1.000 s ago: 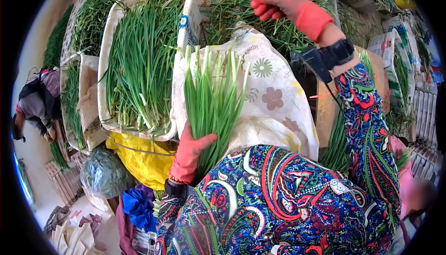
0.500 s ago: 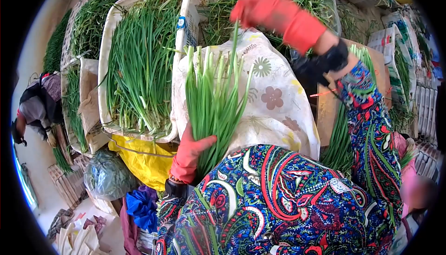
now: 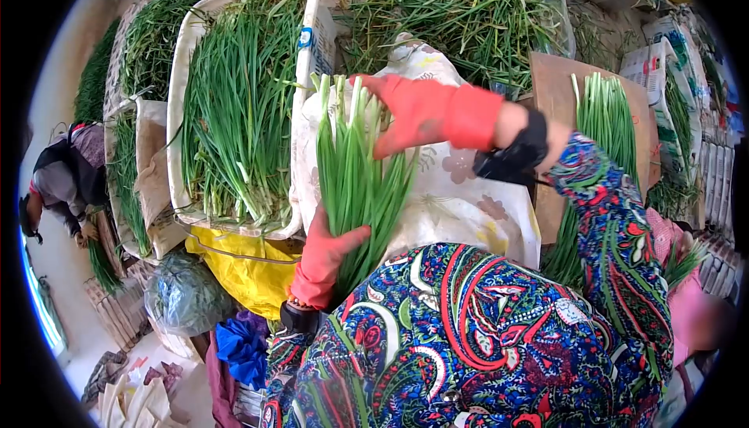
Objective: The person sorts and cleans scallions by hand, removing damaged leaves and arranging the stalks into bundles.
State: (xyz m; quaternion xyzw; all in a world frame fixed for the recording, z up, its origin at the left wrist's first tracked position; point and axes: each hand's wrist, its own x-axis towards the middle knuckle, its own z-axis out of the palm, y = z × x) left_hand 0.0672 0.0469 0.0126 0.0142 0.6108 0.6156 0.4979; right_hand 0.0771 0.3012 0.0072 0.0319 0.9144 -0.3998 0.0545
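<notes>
A bundle of long green stalks with pale ends [image 3: 363, 186] lies over the flower-printed cloth, pale ends away from me. My left hand [image 3: 321, 262], in a red rubber glove, is wrapped round its lower part, thumb across the leaves. My right hand [image 3: 409, 112], also red-gloved, is at the pale ends, its fingers around the upper right side of the bundle; some fingertips are hidden behind the stalks. The printed cloth [image 3: 491, 213] covers the surface beneath. Left of it stands a white basket [image 3: 175, 116] holding more green stalks [image 3: 242, 108].
A brown board [image 3: 550, 139] on the right bears another bunch [image 3: 605, 116]. Loose greens [image 3: 468, 14] are heaped at the back. A yellow bag [image 3: 246, 272] and a clear bag [image 3: 183, 294] are at lower left. Co-workers are at far left [image 3: 74, 163] and far right [image 3: 690, 315].
My right hand has swung down and left from above the cloth to the pale ends of the bundle. My left hand has kept its hold in nearly the same place.
</notes>
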